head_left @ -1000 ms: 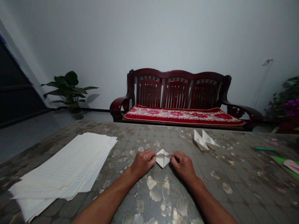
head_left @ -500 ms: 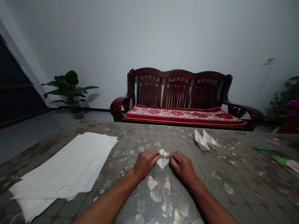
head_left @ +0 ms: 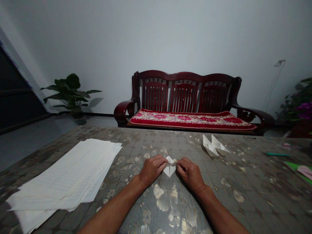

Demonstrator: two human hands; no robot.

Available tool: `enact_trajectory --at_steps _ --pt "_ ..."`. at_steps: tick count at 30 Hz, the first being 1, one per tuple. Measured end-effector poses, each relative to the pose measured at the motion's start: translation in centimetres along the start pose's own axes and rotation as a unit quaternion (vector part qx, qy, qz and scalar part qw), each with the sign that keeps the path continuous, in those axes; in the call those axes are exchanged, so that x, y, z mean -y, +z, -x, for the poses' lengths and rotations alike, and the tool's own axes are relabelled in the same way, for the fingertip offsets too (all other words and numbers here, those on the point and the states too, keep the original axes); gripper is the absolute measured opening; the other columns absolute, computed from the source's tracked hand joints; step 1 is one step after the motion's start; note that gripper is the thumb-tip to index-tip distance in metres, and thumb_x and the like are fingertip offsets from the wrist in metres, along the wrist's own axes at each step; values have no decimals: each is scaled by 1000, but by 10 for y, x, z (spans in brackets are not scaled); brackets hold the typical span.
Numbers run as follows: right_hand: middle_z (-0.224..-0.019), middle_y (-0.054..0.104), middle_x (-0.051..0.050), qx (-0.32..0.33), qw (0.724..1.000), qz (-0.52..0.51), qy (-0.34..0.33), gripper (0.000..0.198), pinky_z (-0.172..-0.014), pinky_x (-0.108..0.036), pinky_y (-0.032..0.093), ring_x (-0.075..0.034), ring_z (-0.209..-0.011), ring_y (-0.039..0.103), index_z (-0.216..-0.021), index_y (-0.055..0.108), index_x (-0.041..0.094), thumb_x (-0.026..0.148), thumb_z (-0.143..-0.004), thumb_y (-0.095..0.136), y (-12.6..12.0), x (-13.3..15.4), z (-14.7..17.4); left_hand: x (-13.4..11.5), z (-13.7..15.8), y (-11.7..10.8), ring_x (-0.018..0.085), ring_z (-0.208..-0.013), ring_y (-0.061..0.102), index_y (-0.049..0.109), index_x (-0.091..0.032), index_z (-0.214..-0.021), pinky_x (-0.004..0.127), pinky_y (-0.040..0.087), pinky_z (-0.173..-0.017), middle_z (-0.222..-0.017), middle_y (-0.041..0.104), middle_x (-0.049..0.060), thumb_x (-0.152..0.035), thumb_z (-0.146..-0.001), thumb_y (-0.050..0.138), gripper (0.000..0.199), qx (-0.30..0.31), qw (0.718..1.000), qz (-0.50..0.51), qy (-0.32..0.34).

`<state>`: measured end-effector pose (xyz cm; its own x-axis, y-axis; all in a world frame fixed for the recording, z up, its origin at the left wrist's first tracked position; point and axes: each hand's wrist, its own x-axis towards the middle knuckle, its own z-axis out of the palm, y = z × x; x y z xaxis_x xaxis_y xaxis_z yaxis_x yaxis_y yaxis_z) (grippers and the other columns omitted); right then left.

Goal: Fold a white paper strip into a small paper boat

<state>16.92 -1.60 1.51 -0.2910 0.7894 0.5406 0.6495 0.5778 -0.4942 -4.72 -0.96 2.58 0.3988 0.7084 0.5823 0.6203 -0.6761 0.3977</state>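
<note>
A small piece of folded white paper lies on the patterned table between my hands, its lower corner pointing toward me. My left hand pinches its left side, with thumb and fingertips pressed together. At the opposite side my right hand grips the paper, the fingers curled in. Creases and a raised middle flap show, though the fingertips hide both side edges. Beyond my right hand stands a finished-looking folded paper shape with pointed upright ends.
A stack of written paper sheets covers the table's left part. At the right lie a green pen and a green-and-pink item. Past the far table edge stands a wooden bench with a red cushion; a potted plant is at left.
My hands have drawn very slightly closer together, and the paper's middle flaps sit nearer each other. The view has shifted a little; everything else stays in place.
</note>
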Motion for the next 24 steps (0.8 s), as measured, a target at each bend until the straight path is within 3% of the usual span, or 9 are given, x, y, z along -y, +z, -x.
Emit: enact_trajectory --at_steps 15,21,24 --pt "-68 61 -1 -65 996 -40 49 22 -63 -25 44 -16 -65 60 -70 66 21 18 -86 50 0 1 -3 3 4 5 12 -65 64 69 -18 -76 21 48 -64 -69 66 0 -9 -84 56 18 -78 997 9 -12" --pt "-77 64 -1 -2 997 -72 34 16 -69 -25 45 -16 -73 61 -80 67 21 20 -87 53 -1 8 -4 7 6 9 13 -71 68 70 -19 -84 21 52 -67 -75 70 3 -12 -88 54 17 -67 997 -31 33" --pt "-79 63 0 33 998 -35 27 12 -69 -24 42 -15 -75 59 -80 65 22 22 -87 56 0 9 -5 8 7 11 14 -71 68 69 -18 -86 21 52 -67 -76 70 3 -13 -89 54 17 -62 995 -61 56"
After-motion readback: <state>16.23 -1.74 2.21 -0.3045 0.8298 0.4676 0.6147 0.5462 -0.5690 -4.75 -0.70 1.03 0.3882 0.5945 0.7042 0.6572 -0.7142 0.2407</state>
